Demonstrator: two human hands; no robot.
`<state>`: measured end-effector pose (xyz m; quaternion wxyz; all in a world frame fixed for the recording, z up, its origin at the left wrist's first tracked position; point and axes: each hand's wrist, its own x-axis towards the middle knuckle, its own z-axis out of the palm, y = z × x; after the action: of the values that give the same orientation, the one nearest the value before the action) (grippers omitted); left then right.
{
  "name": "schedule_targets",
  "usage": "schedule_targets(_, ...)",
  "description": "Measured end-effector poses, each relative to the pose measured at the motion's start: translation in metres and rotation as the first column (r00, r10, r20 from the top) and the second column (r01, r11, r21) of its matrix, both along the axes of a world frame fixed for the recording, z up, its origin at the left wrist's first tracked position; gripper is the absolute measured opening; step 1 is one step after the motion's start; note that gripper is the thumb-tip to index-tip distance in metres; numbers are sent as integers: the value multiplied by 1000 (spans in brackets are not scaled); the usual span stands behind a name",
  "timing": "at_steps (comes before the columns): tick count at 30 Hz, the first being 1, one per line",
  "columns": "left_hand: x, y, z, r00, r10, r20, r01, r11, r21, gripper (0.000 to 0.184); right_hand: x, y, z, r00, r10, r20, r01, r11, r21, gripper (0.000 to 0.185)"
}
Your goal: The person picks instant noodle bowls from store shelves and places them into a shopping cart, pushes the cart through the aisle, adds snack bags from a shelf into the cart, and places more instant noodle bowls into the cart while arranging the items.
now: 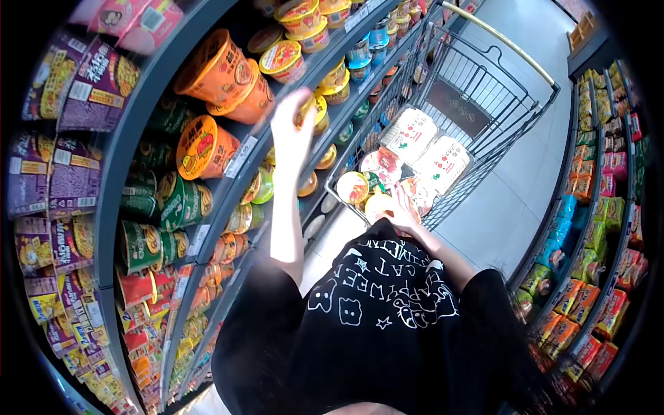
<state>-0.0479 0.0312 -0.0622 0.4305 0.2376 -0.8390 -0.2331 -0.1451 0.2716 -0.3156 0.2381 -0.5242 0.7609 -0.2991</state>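
Note:
My left hand (292,119) is raised at the shelf on the left, thumb and fingers apart, beside a yellow cup (316,114); whether it touches the cup is unclear. Low in the shopping cart (508,34), my right hand (404,211) has its fingers around the side of a pale-lidded cup (379,205). A yellow-lidded cup (353,187) and a red-and-white cup (380,166) lie close by. Farther in, two white printed packs (409,131) sit side by side.
Large orange tubs (205,149) and green cups (183,200) fill the near shelves. Purple noodle packets (97,86) hang at the far left. Across the tiled aisle (512,187), another shelf holds colourful packets (557,228).

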Motion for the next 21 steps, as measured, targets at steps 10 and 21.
schedule_targets(10,-138,-171,69,817,302,491,-211,949,-234,108,-34,33,-16,945,-327,-11,326,944,-42,88)
schedule_targets(21,-129,-146,67,957,240,162,-222,967,-124,73,-37,68,-68,887,-373,272,362,928,93,71)
